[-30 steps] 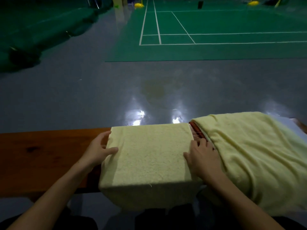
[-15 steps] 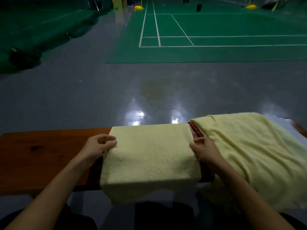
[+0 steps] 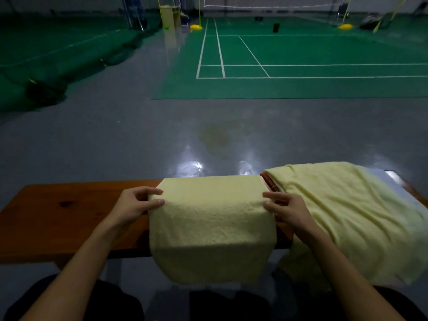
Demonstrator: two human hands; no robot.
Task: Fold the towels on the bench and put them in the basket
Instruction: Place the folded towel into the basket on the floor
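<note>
Two hands at a folded yellow towel [image 3: 212,218] draped over the desk [image 3: 69,218], left hand [image 3: 136,205] pinching its left edge, right hand [image 3: 286,208] pinching its right edge, loose towel [image 3: 347,214] just beside.

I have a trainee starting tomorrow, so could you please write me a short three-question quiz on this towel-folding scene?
1. True or false: both hands grip the same towel.
2. Multiple choice: where does the near part of the folded towel lie? A) flat on the bench B) hanging over the near edge of the bench C) in a basket
3. Short answer: what lies on the bench to the right of the folded towel?

Key
1. True: the left hand pinches its left edge, and the right hand pinches its right edge.
2. B
3. A loose yellow towel, spread out, not yet folded.
</note>
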